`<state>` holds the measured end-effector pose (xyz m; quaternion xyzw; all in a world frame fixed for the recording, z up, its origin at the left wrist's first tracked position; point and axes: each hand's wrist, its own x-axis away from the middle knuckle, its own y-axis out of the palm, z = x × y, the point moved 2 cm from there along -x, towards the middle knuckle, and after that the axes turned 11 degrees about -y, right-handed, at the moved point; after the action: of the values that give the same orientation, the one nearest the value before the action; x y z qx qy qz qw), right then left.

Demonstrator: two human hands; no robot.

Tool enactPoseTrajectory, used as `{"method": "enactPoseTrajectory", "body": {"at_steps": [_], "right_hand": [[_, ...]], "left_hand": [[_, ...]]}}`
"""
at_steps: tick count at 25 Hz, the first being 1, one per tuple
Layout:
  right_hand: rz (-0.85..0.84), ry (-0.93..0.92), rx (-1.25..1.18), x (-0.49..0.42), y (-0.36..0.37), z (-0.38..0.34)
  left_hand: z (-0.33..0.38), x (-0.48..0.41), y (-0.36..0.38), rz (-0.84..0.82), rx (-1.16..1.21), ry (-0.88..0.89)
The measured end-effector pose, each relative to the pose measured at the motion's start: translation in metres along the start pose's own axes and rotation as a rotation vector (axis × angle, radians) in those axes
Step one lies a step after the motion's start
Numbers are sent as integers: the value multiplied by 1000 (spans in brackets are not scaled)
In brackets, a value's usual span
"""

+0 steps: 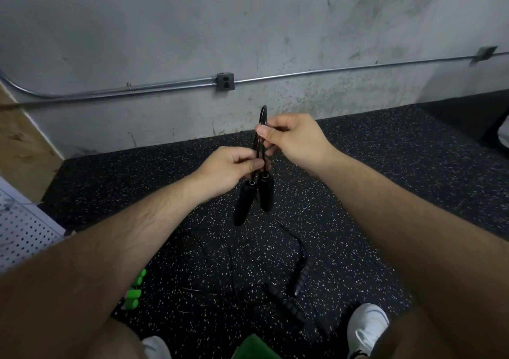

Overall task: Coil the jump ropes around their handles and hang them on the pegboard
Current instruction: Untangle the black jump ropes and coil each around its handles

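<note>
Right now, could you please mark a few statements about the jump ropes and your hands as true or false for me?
1. Both the left hand and the right hand pinch the black jump rope. True.
2. A second rope lies on the floor. True.
3. The held rope's handles rest on the floor. False: they hang in the air just below the left hand.
4. A rope already hangs on the pegboard. False: no rope shows on the part in view.
</note>
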<state>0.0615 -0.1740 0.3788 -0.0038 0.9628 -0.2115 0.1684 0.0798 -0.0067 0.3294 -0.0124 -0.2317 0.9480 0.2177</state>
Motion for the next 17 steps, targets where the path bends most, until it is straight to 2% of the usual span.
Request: {"method": "enactPoseTrajectory", "body": {"at_steps": [13, 14, 17], "right_hand": [[38, 24, -191, 9, 3, 9], [42, 31, -156, 11, 5, 10], [-29, 66, 173, 25, 21, 18]], "left_hand": [[3, -4, -6, 122, 23, 16], [5, -5, -8, 161, 42, 3], [14, -7, -16, 254, 133, -50]]}}
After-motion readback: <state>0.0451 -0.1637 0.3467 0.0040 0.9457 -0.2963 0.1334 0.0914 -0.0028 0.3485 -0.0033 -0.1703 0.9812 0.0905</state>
